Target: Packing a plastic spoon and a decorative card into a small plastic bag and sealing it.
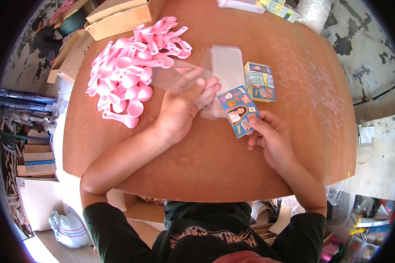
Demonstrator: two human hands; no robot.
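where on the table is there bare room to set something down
The table is bare between the forearms, below the blue card. Another bare patch lies farther off, between the cardboard box and the clear sleeves. Pink scoops crowd the left; sleeves and a card stack fill the middle. Pale streaks at right: strands or marks, unclear.

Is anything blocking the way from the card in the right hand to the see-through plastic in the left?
Maybe the fingertips of the left hand, close to the top of the card; nothing else visible stands between it and the plastic.
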